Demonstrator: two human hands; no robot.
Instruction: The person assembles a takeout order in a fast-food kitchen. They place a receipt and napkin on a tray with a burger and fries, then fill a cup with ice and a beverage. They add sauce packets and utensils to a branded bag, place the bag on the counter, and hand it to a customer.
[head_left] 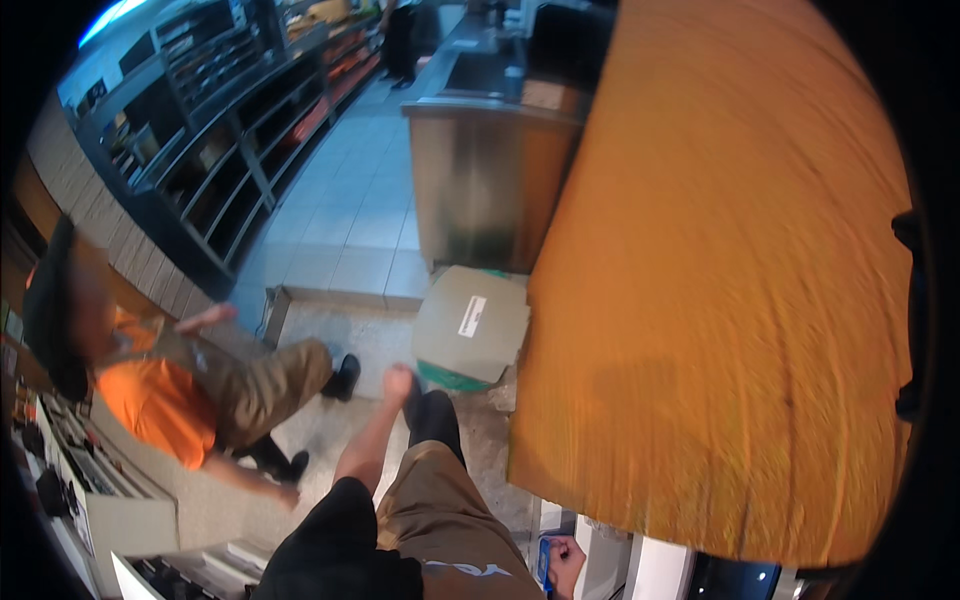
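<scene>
Head view, blurred throughout. Looking down at own legs in tan trousers (450, 510) and a dark shoe (432, 410) near centre.

Left hand (398, 382) hanging at the end of a bare forearm rising from 6 o'clock, curled into a loose fist, holding nothing, hovering just beside the dark shoe and near the flat brown cardboard box with a white label (472, 322). Box lying tilted on the floor at about 12 o'clock from the hand, resting over a green object (450, 378) showing at its lower edge, leaning by the base of the brushed steel counter cabinet (480, 190).

Right hand (566, 562) sitting low at 5 o'clock of the frame, fingers wrapping a small blue object (544, 562); kind of object too blurred to tell.

Filling the right half: large orange-brown wooden countertop (720, 290), grain streaking with blur.

At 9 o'clock: another person in an orange shirt and tan trousers (190, 395), crouching or leaning, one hand (205, 318) spreading out above pale floor tiles (350, 210). Dark metal shelving racks (210, 130) running along the left toward 11 o'clock. Grey-white equipment with buttons (90, 480) at 8 o'clock.
</scene>
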